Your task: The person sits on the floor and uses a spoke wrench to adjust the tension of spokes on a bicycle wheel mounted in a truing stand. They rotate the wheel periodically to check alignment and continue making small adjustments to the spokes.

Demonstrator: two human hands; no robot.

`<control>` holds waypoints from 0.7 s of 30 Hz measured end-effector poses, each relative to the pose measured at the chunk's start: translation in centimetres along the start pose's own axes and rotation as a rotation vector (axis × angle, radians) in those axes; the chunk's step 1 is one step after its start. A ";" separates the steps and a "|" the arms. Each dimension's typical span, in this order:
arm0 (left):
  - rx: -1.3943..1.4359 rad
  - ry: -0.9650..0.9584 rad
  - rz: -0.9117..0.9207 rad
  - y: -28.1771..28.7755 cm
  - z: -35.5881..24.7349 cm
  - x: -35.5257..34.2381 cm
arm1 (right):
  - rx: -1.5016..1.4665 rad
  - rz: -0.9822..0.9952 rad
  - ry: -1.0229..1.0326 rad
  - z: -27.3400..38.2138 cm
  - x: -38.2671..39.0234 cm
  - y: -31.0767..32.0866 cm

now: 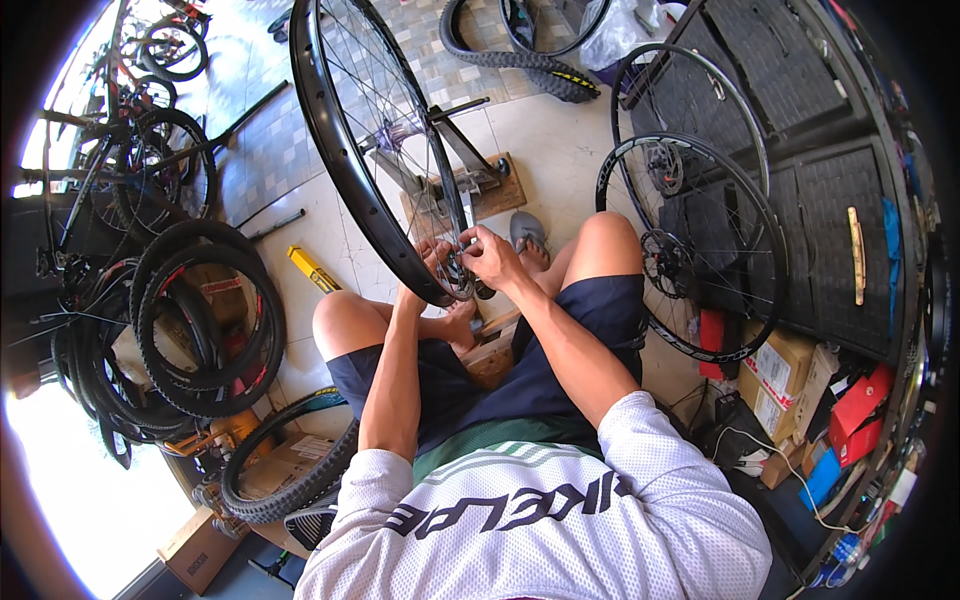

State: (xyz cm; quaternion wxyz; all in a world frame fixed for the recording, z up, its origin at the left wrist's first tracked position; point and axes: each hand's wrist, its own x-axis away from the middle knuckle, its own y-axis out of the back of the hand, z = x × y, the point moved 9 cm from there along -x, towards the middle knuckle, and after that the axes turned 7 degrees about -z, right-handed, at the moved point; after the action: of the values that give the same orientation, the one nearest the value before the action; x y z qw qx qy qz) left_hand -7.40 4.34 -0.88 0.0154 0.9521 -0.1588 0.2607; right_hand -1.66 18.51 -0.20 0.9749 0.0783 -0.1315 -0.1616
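A black bicycle wheel [340, 150] stands upright in a metal truing stand [480, 170] on a wooden base [511, 192]. My left hand [432, 258] is at the wheel's lower end, fingers curled by the rim and spokes and partly hidden behind them. My right hand [488, 257] touches the same lower end just to the right, its thumb and fingers pinched on something small among the spokes that I cannot make out.
Wheels [700, 310] lean on black cabinets [800, 220] at right, above cartons [775, 390]. Bicycles [160, 150] and stacked tyres [190, 390] fill the left. Loose tyres [520, 65] lie at the back. A yellow box [312, 268] lies by my left knee.
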 end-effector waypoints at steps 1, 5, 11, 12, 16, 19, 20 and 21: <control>0.007 -0.006 0.010 0.1 0.0 -0.1 | -0.035 0.007 -0.002 -0.1 0.0 -0.2; 0.023 -0.002 0.009 -0.1 -0.2 0.1 | -0.029 -0.002 -0.006 -0.1 0.2 0.3; -0.067 -0.057 -0.092 0.6 -0.7 0.4 | 0.043 0.099 -0.045 0.0 -0.1 0.3; -0.081 -0.072 -0.108 0.8 -0.7 0.3 | -0.021 0.119 -0.035 0.2 0.0 0.1; -0.085 -0.036 -0.127 1.4 -0.3 0.3 | -0.174 0.191 -0.019 0.6 0.3 -0.3; -0.036 0.000 -0.170 2.4 0.7 0.3 | -0.305 0.165 -0.076 0.6 0.1 -0.3; -0.067 -0.015 -0.182 2.5 0.8 0.3 | -0.364 0.146 -0.108 0.6 0.1 -0.3; -0.099 -0.029 -0.193 2.6 1.0 0.2 | -0.403 0.108 -0.098 0.8 0.0 0.2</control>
State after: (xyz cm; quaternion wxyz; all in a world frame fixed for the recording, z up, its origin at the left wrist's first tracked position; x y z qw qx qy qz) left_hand -7.53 1.67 -1.76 0.0851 0.9647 -0.0795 0.2362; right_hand -1.86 18.59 0.55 0.9705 -0.1332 -0.1476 -0.1360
